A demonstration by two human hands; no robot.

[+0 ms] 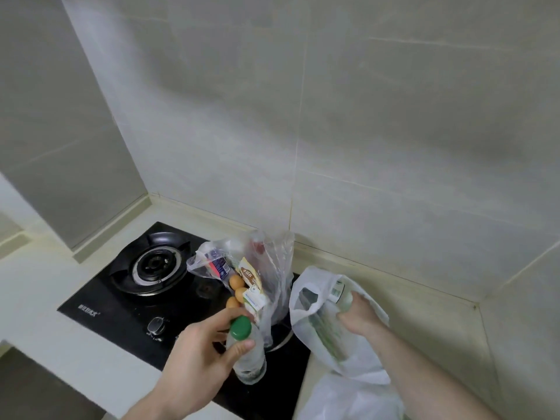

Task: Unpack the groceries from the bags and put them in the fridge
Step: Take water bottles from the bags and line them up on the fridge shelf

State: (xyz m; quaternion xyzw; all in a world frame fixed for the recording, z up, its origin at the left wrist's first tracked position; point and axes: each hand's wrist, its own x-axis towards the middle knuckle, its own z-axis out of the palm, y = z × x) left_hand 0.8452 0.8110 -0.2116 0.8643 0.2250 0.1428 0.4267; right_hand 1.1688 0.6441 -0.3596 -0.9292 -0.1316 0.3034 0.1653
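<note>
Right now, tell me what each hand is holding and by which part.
The left hand grips a clear bottle by its neck, just under the green cap. The right hand, inside the white bag, grips a second bottle around its body.

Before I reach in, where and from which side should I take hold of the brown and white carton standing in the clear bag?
Grip the brown and white carton at its upper end, coming from above through the clear bag's open mouth. It stands nearly upright and its top pokes out, while the eggs and plastic crowd its lower part.

Pale tiled walls (pixel 394 116) meet a cream counter (pixel 60 298).
</note>
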